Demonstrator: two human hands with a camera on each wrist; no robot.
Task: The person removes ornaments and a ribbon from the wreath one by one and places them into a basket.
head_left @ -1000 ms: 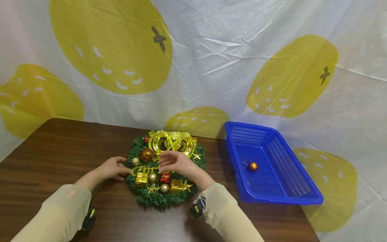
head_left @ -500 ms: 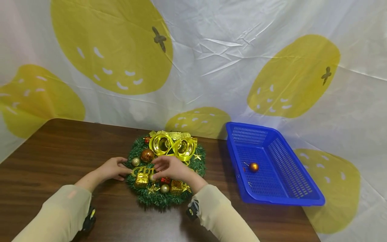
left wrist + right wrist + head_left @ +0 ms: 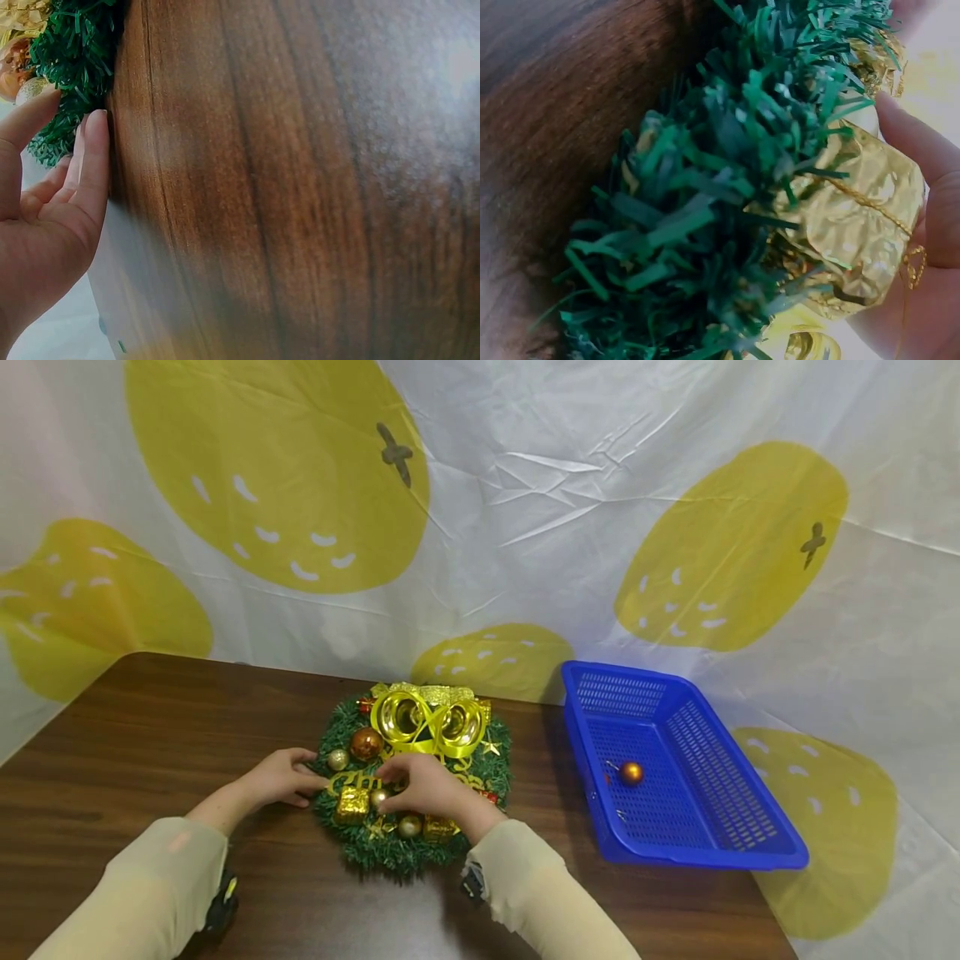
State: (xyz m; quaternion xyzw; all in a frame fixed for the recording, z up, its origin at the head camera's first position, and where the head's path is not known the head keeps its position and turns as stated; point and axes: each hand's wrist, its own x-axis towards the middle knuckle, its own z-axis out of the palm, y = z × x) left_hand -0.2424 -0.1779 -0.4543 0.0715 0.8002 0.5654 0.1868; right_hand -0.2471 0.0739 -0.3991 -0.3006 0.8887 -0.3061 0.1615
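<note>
1. tinsel wreath, round, green, hung with gold and copper baubles, lies on the dark brown wooden table near its middle.
2. right hand rests on the wreath's centre, fingers curled round a small pale gold bauble; in the right wrist view a crinkled gold foil gift box sits against its palm.
3. left hand lies relaxed, straight fingertips touching the wreath's left rim.
4. big gold ribbon bow tops the wreath's far side.
5. blue plastic mesh basket stands to the right, well apart, holding one copper ball.
</note>
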